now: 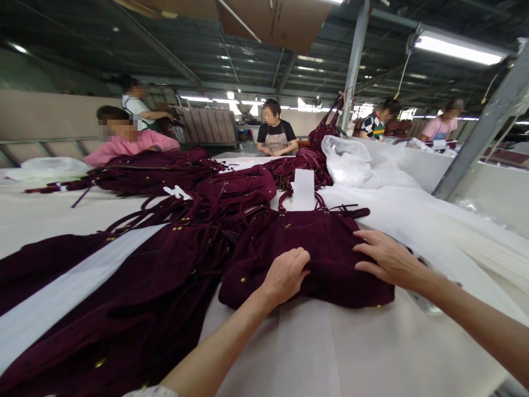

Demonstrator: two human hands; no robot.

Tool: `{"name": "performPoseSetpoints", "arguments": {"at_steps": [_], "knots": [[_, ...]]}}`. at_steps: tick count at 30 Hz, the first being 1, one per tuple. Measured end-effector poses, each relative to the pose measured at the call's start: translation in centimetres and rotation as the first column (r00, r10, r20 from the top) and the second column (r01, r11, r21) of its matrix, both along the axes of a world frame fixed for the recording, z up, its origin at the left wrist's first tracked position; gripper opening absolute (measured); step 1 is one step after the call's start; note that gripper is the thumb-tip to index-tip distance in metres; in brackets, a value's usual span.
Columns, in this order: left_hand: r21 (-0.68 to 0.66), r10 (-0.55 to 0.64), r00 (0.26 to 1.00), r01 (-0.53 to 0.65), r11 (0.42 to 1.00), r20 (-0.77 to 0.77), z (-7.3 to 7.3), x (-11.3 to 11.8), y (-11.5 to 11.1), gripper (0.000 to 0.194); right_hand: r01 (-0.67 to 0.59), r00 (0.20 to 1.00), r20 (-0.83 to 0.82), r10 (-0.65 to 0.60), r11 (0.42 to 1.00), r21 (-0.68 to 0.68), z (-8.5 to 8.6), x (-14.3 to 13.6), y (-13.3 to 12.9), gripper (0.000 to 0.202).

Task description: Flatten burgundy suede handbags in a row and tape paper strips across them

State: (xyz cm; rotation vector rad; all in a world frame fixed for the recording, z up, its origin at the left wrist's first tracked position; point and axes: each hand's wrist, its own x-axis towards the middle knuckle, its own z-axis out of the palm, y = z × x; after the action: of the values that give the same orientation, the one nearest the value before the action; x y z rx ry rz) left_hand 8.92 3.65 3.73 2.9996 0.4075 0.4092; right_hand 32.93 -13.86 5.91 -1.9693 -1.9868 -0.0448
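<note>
Bare forearms (223, 342) are reaching over the white table (301, 353); the left hand (286, 274) is curling on the lying maroon bag (330, 248), pinch indiscernible; the right hand (382, 256) is spreading open at its right end.

You are having room to pass over the pale table surface (314, 347) in front of the near bag (330, 270); piled bags (136, 292) are crowding your left, while raised handles (281, 203) and a white card (303, 190) are obstructing its far edge.
</note>
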Motion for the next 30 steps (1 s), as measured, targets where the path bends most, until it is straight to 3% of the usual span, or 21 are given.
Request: {"name": "performPoseSetpoints", "arguments": {"at_steps": [2, 4, 7, 9, 12, 15, 17, 20, 22, 25, 27, 30], "knots": [[0.021, -0.012, 1.000, 0.012, 1.000, 0.010, 0.0, -0.1, 0.2, 0.007, -0.112, 0.991, -0.090, 0.103, 0.988, -0.108, 1.1, -1.5, 1.4, 0.038], [0.027, -0.028, 0.999, 0.028, 0.999, 0.016, 0.1, -0.3, 0.3, 0.007, -0.165, 0.978, -0.169, 0.120, 0.945, -0.282, 1.6, -2.3, 2.2, 0.046], [0.017, -0.064, 0.998, 0.064, 0.998, 0.002, 0.3, -0.4, 0.6, 0.006, -0.117, 0.991, -0.101, 0.082, 0.899, -0.421, 1.3, -2.1, 2.4, 0.051], [0.016, -0.084, 0.996, 0.085, 0.996, -0.020, 0.4, -0.2, 0.8, 0.007, -0.056, 0.998, 0.000, 0.061, 0.921, -0.385, 0.5, -1.3, 2.2, 0.046], [0.047, -0.093, 0.994, 0.096, 0.994, -0.062, 0.3, 0.5, 1.5, 0.007, 0.074, 0.992, 0.119, -0.048, 0.972, -0.223, -1.3, -0.2, 2.1, 0.025], [0.106, -0.108, 0.988, 0.120, 0.987, -0.108, -0.1, 1.6, 2.1, 0.010, 0.211, 0.953, 0.240, -0.183, 0.973, -0.094, -3.4, 0.6, 2.3, 0.007], [0.146, -0.130, 0.983, 0.148, 0.978, -0.129, -0.2, 2.1, 2.4, 0.011, 0.214, 0.937, 0.295, -0.186, 0.975, -0.067, -4.4, 0.9, 2.3, 0.017], [0.189, -0.137, 0.979, 0.164, 0.968, -0.148, 0.3, 2.2, 2.4, 0.008, 0.082, 0.975, 0.212, -0.067, 0.994, -0.065, -4.6, 1.9, 1.6, 0.015], [0.195, -0.090, 0.987, 0.116, 0.974, -0.135, 0.9, 1.9, 1.7, 0.022, 0.009, 0.994, 0.109, 0.001, 0.996, -0.084, -4.4, 3.0, 0.8, 0.030], [0.193, 0.119, 0.991, -0.105, 0.976, -0.065, 1.1, 1.1, -0.2, 0.049, 0.006, 1.000, -0.017, -0.009, 0.986, -0.167, -4.8, 4.5, 0.0, 0.049], [0.192, 0.276, 0.961, -0.267, 0.944, -0.022, 0.4, 0.7, -1.8, 0.055, 0.032, 0.997, -0.056, -0.045, 0.980, -0.199, -5.6, 4.8, 0.0, 0.047], [0.170, 0.366, 0.930, -0.367, 0.915, 0.037, -1.5, 0.4, -3.8, 0.061, 0.075, 0.995, -0.043, -0.087, 0.974, -0.215, -6.4, 4.4, 0.4, 0.033]]}}
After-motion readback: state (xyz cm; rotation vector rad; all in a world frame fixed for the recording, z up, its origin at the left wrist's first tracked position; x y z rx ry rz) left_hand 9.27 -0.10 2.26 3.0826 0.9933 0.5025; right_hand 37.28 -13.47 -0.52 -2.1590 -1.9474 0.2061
